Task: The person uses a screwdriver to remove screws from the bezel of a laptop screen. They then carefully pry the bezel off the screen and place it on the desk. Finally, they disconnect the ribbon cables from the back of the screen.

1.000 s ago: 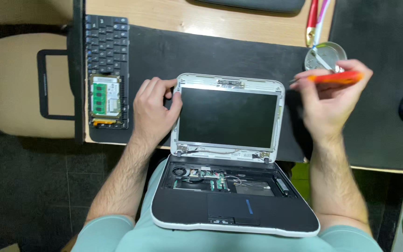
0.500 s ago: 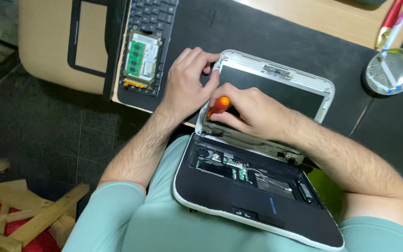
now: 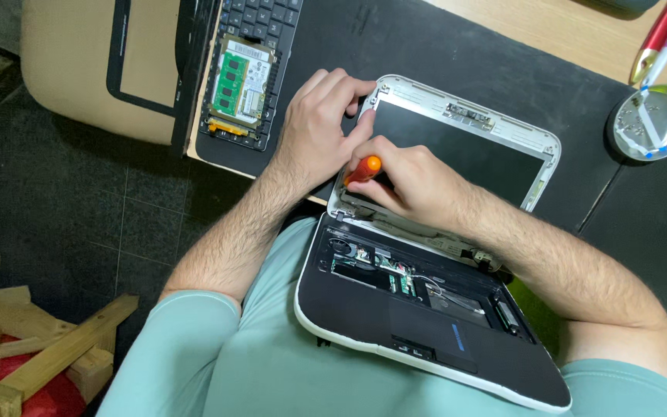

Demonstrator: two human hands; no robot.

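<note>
**Laptop on lap, screwdriver at left hinge corner**

Surface: black mat (image 3: 457, 69) over a wooden desk (image 3: 550, 38); dark tiled floor (image 3: 63, 201) at left; wooden frame (image 3: 32, 347) at lower left. On the mat: keyboard (image 3: 260, 23) bearing a green board (image 3: 237, 77); metal dish (image 3: 652, 122) at right. The laptop (image 3: 426, 309) rests on the lap, base opened, lid (image 3: 457, 147) leaning on the desk edge. Left hand (image 3: 319, 127): fingers curled, touching the lid's upper-left corner. Right hand (image 3: 411, 181): fingers closed around an orange-handled screwdriver (image 3: 363, 168) at the lid's left edge; the tip is hidden.

Screwdriver (image 3: 364, 169) tip hidden under right hand (image 3: 411, 181)
</note>
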